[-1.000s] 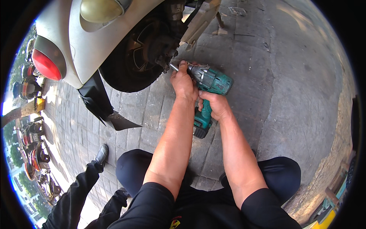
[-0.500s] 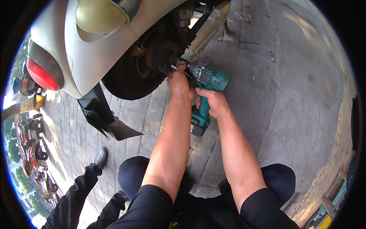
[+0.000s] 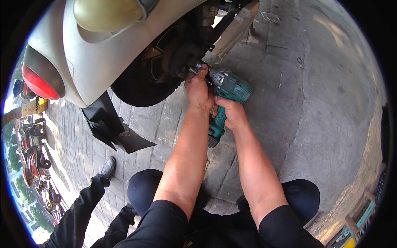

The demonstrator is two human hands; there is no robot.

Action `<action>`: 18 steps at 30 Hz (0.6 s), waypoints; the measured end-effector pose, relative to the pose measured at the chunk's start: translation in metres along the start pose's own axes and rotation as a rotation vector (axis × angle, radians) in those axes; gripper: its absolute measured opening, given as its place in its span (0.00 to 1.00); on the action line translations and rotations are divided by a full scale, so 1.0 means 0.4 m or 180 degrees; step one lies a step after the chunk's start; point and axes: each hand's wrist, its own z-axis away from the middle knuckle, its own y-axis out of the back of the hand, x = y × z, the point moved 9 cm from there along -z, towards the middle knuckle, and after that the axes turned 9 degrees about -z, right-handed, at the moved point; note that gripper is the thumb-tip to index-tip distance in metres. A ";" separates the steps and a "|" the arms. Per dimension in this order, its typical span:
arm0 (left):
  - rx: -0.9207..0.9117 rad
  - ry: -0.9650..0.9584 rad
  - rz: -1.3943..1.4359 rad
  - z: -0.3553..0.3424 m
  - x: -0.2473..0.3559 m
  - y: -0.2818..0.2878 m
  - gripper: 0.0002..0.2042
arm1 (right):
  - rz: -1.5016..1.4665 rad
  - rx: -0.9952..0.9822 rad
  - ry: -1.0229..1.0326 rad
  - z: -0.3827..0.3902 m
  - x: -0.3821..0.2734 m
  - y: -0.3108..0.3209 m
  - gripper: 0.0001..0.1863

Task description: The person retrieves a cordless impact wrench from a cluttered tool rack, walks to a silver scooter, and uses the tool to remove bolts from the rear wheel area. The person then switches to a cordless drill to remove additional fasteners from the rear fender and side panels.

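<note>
One metal piece (image 3: pixel 193 70) is pinched in the left hand (image 3: pixel 198 91), near the wheel (image 3: pixel 142 91). I see the right hand (image 3: pixel 232 112) with fingers curled round a green power tool (image 3: pixel 234 87).

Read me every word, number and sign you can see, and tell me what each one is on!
None can be read.
Green power tool: no readable lettering.
Black shirt: a yellow mark at the picture's lower edge, too small and cut off.
Parked scooters at left: too small and blurred.

The right hand (image 3: pixel 232 111) partly hides the green power tool (image 3: pixel 235 87).
</note>
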 end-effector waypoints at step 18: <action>0.0274 0.1221 -0.1475 0.071 -0.290 0.127 0.08 | 0.0541 0.1374 -0.0879 0.141 0.042 0.226 0.04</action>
